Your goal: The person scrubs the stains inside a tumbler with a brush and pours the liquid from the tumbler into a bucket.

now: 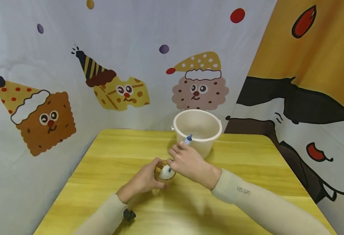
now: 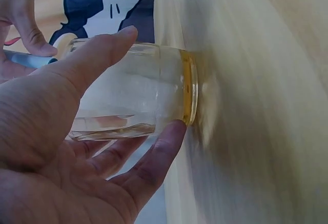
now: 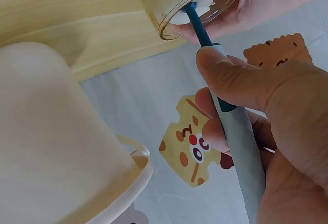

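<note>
Glass [image 2: 118,98] gripped by left hand [image 1: 143,178], right hand [image 1: 190,164] pinching tool [image 3: 238,134], white head [image 1: 164,173] inside glass.

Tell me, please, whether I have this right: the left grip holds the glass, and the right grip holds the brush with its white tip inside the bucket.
Not quite: the white tip of the brush is inside the glass, not the bucket, as the head view shows. The left grip does hold the glass, and the right grip the brush.
</note>
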`<state>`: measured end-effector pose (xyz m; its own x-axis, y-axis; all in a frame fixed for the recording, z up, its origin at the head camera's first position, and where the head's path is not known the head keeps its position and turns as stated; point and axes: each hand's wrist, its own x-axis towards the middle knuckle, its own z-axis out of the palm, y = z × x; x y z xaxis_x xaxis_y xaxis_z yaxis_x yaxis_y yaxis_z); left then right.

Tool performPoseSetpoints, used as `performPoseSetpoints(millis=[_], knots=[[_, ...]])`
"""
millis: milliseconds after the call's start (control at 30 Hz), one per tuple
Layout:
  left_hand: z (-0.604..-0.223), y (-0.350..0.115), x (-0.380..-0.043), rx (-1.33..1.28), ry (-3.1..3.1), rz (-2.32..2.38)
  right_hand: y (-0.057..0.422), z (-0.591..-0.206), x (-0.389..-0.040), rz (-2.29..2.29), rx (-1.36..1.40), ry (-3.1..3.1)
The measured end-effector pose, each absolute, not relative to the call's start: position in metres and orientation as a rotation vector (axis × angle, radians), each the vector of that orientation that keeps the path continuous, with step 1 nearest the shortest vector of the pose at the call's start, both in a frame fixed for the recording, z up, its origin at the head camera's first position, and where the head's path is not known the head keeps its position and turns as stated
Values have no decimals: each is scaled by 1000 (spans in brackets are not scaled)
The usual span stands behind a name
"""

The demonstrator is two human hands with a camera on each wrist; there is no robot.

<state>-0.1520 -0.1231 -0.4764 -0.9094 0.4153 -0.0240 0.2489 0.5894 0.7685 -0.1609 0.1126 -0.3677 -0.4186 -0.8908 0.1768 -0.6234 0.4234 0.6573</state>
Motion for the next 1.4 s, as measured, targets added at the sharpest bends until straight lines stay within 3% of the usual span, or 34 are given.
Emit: performPoseSetpoints(millis=[1400], knots=[[-481, -132, -155, 619, 2585, 1263, 121, -357, -168, -543, 1299, -2168]])
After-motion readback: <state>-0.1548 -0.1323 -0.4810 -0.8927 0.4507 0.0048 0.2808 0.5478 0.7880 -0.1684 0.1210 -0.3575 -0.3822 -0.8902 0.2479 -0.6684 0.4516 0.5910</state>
